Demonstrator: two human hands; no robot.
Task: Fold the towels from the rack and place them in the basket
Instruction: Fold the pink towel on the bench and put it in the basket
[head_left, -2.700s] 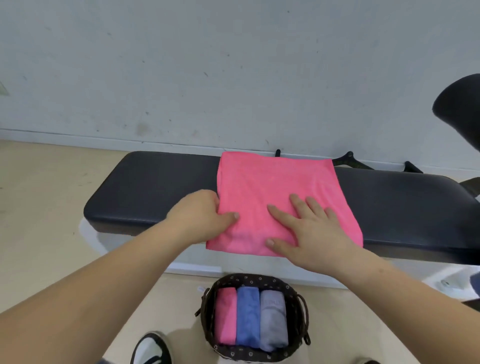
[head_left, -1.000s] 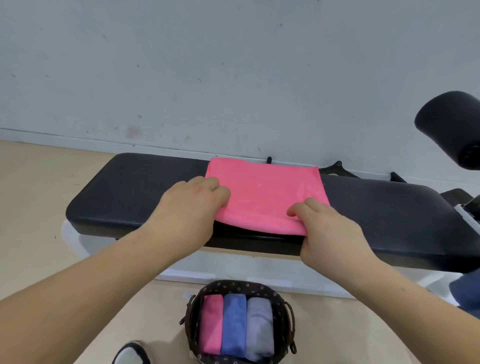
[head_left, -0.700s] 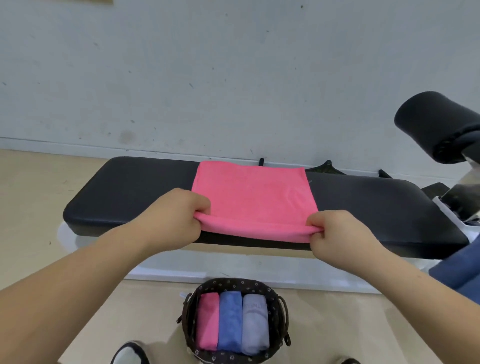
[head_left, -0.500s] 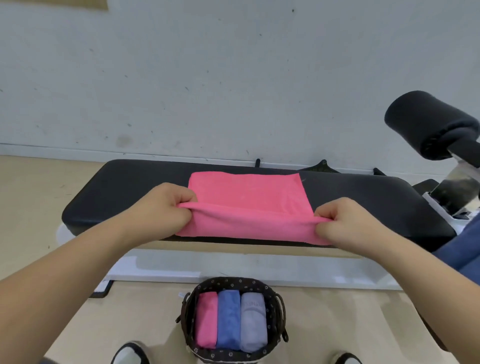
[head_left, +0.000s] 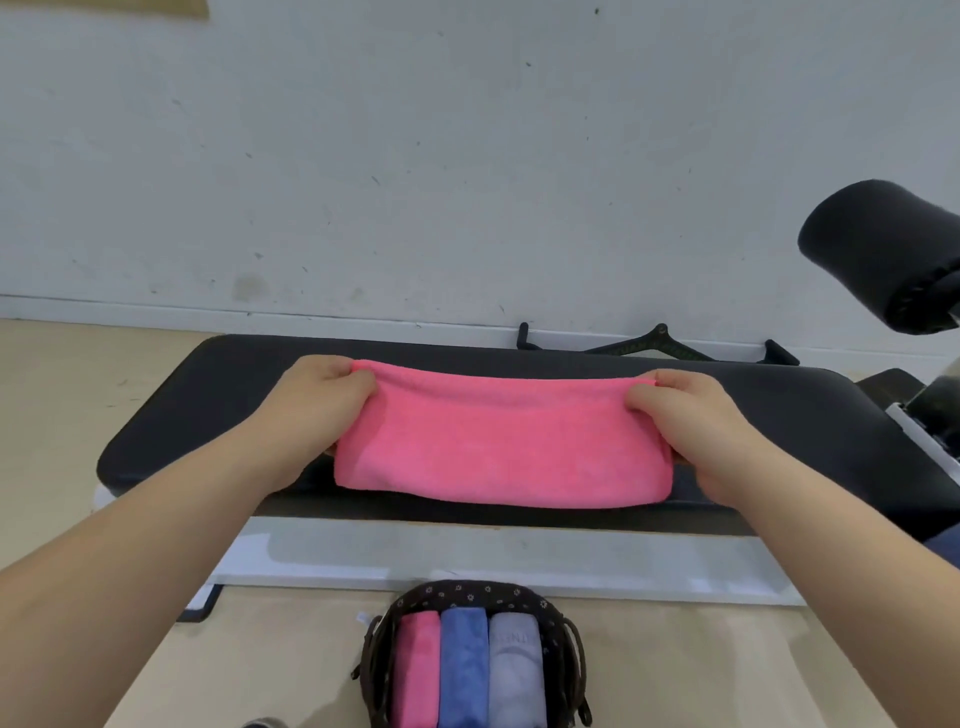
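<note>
A pink towel (head_left: 504, 447) lies on the black padded bench (head_left: 208, 395), folded over into a long narrow band. My left hand (head_left: 317, 410) pinches its far left corner and my right hand (head_left: 685, 415) pinches its far right corner, both holding the folded-over edge at the back of the bench. Below, on the floor, stands a dark dotted basket (head_left: 467, 595) with a pink towel (head_left: 415, 670), a blue towel (head_left: 464, 670) and a grey towel (head_left: 517, 670) folded upright side by side in it.
A white wall rises right behind the bench. A black padded roller (head_left: 883, 254) sticks out at the right above the bench end. The bench's white frame (head_left: 467, 556) runs between bench and basket. Beige floor spreads to the left.
Both hands gripped the towel's near edge, lifted it and carried it away from me to the far edge, halving the towel. The camera tilted up a little.
</note>
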